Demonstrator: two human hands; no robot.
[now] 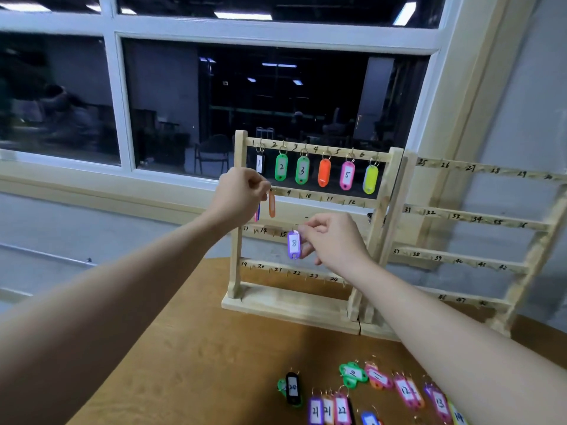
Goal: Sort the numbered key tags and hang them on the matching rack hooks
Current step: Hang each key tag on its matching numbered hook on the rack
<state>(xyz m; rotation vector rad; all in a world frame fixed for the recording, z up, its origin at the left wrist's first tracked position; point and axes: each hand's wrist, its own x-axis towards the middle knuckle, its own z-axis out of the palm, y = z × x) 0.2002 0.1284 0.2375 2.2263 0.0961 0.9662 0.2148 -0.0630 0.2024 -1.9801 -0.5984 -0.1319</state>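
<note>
My left hand [242, 191] is reaching up to the rack [310, 228] at the left end of its second bar, fingers curled tight and pinching the ring of an orange tag [271, 204]; a pink tag [257, 211] is hanging just under my palm. To the right and lower, my right hand [333, 240] is pinching the ring of purple tag 8 [294, 244] between thumb and forefinger, dangling it before the third bar. Near me, loose tags [380, 391] are lying on the table [196, 348].
</note>
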